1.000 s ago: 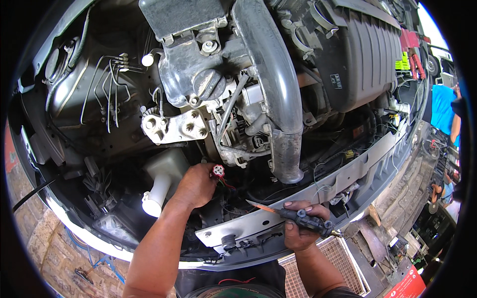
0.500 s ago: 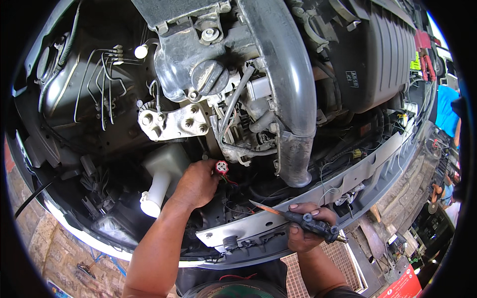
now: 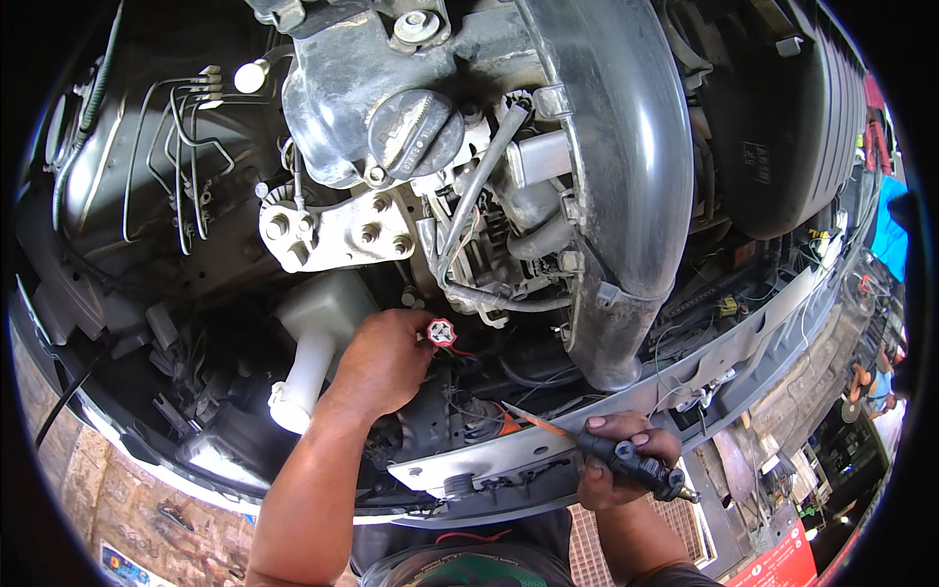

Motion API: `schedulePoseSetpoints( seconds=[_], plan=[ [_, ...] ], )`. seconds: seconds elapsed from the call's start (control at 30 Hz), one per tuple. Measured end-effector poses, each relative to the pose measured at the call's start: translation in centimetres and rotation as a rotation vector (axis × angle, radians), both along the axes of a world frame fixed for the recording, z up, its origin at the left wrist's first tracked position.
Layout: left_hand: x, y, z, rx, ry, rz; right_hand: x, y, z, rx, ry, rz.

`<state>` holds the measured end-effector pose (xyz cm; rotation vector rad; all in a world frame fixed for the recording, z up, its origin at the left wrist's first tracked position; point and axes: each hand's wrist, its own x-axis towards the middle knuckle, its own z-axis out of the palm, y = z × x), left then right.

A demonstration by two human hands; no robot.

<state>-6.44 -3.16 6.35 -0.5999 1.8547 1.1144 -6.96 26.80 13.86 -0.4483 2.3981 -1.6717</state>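
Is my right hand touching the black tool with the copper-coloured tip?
Touching: the head view shows the right hand gripping the black tool between thumb and fingers.

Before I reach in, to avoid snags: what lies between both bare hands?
In the head view: thin wires, some red, the black-handled tool's orange pointed shaft, and the long silver metal crossbar.
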Motion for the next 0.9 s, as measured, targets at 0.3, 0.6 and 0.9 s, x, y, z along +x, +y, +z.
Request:
schedulePoseSetpoints(
  seconds=[0.3,0.6,0.9],
  plan=[
    [0.1,0.2,-0.3,-0.101,-0.022,0.034,-0.3,0.2,0.0,-0.018,0.021,0.027],
    [-0.2,0.5,0.0,0.126,-0.128,0.129,-0.1,0.6,-0.1,-0.074,0.005,0.024],
    [0.0,0.4,-0.3,0.074,-0.072,0.154,0.0,0.6,0.0,-0.077,-0.013,0.017]
  ],
)
